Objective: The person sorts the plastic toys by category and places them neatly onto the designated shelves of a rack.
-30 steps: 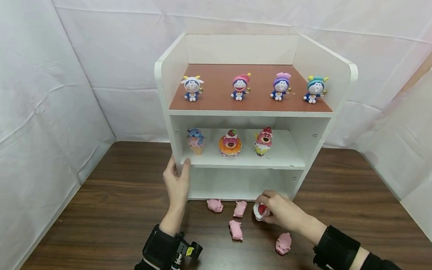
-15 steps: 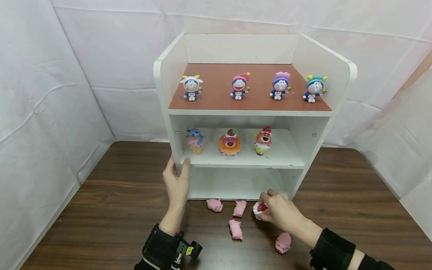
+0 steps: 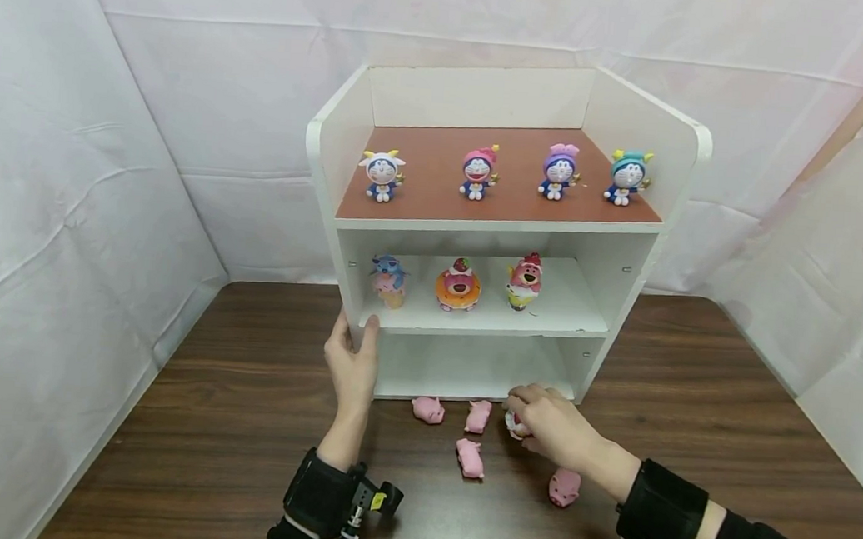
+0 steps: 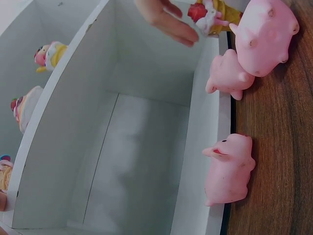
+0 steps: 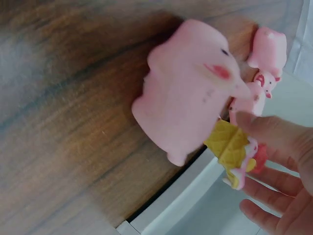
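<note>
My left hand (image 3: 352,360) holds the left side of a white shelf unit (image 3: 483,336), with its thumb on the front edge. Low at the unit's front right, my right hand (image 3: 554,424) has its thumb and fingers around a waffle-cone figurine (image 5: 229,144). In the right wrist view the thumb crosses the yellow cone and a fingertip is hidden behind the figurine. From above, the hand covers most of it. Close by lies a pink toy pig (image 3: 564,487), partly under the right wrist. Another pink pig (image 3: 477,416) lies just left of the figurine.
More pink pigs lie before the unit, including one pig (image 3: 428,410) at its base and another pig (image 3: 470,458) nearer. The middle shelf (image 3: 571,313) bears three dessert figurines. Several blue cat figurines in hats line the brown top shelf (image 3: 428,152). White cloth (image 3: 213,62) hangs behind.
My right hand has shifted slightly left and its fingers now reach over the waffle-cone figurine, hiding more of it. My left hand stays on the unit's side.
</note>
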Motion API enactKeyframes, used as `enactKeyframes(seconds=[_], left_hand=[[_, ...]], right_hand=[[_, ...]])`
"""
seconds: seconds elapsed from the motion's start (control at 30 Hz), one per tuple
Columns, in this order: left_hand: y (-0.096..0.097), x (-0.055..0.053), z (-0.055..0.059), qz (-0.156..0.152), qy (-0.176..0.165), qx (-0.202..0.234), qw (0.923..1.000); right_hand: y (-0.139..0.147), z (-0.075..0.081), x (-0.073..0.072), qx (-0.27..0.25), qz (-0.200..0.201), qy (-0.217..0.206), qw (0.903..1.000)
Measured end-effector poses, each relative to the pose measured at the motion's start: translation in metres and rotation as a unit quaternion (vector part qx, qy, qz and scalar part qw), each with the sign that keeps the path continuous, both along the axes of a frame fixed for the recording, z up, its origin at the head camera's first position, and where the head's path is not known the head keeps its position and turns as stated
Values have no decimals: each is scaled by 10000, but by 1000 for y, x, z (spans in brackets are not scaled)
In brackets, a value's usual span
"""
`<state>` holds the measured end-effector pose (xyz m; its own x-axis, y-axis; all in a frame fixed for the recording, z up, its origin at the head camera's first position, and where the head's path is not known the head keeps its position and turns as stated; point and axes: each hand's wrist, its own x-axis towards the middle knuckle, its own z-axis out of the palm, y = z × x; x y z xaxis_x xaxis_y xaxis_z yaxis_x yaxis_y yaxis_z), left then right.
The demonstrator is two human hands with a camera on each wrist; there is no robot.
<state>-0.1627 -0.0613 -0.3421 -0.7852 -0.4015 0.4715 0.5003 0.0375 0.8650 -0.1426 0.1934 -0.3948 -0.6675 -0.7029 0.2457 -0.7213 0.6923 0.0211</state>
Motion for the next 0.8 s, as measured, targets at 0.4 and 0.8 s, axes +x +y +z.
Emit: enactKeyframes(seconds=[0.4, 0.8], left_hand=[[0, 0, 0, 5, 21, -46, 10000], [-1, -4, -6, 20, 38, -54, 10000]], right_hand=[[1, -7, 0, -4, 48, 283, 9996], [7, 42, 12, -214, -173, 137, 9995]])
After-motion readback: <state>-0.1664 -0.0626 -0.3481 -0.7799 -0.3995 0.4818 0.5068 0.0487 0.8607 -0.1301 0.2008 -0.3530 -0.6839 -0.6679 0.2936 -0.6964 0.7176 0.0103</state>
